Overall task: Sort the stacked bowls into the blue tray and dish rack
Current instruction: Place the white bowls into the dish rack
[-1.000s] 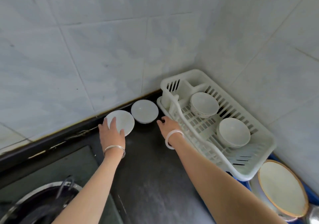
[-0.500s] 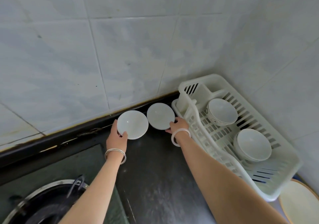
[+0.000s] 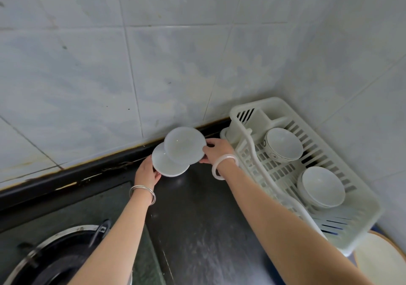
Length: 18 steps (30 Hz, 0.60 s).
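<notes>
Two small white bowls sit near the back wall on the dark counter. My left hand (image 3: 147,173) grips the left edge of the lower bowl (image 3: 165,165). My right hand (image 3: 216,151) holds the right edge of the upper bowl (image 3: 184,145), which is lifted and overlaps the lower one. The white dish rack (image 3: 356,199) stands at the right against the corner, with a rimmed bowl (image 3: 283,144) at its back and a stack of white bowls (image 3: 321,187) toward its front. The blue tray is barely visible under the rack's near corner.
A gas burner (image 3: 61,256) lies at the bottom left on the green stovetop. A tan-rimmed plate (image 3: 382,260) sits at the bottom right. Tiled walls close in the back and right. The dark counter (image 3: 197,219) stretches between my arms.
My right hand took hold of the right bowl and lifted it leftward over the left bowl. My left hand kept its grip on the left bowl.
</notes>
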Each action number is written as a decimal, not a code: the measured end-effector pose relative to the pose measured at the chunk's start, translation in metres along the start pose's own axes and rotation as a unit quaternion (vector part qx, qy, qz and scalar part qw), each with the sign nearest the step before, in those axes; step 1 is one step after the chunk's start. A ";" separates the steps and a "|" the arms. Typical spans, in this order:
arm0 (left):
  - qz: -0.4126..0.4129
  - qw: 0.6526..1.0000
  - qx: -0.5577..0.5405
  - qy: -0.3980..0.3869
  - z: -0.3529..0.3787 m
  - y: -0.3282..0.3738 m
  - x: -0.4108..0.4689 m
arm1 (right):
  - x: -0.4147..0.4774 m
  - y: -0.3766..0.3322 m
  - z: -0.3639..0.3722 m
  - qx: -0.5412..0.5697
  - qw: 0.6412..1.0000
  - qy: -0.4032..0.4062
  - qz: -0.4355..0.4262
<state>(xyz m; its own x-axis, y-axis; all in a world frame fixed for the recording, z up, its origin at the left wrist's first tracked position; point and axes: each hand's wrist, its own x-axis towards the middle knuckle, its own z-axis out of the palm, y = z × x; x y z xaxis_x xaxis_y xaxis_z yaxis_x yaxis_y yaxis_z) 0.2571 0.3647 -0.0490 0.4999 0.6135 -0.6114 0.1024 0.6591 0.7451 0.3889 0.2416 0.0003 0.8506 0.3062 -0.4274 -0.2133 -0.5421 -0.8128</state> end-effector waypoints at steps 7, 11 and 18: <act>-0.023 1.000 0.004 0.005 -0.002 0.004 0.000 | -0.007 -0.007 0.027 -0.127 0.992 -0.005 -0.010; 0.020 0.999 0.050 0.007 -0.004 0.002 0.003 | -0.009 -0.009 0.033 -0.181 0.983 -0.005 -0.022; 0.008 0.997 0.072 -0.006 -0.006 0.005 0.011 | -0.002 -0.006 0.030 -0.135 0.989 -0.058 0.007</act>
<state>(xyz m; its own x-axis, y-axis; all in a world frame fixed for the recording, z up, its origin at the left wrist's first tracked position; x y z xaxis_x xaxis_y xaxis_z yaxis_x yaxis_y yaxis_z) 0.2576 0.3771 -0.0537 0.5128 0.6176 -0.5963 0.2166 0.5790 0.7860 0.3741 0.2674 -0.0060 0.7843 0.3765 -0.4930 -0.0747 -0.7317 -0.6776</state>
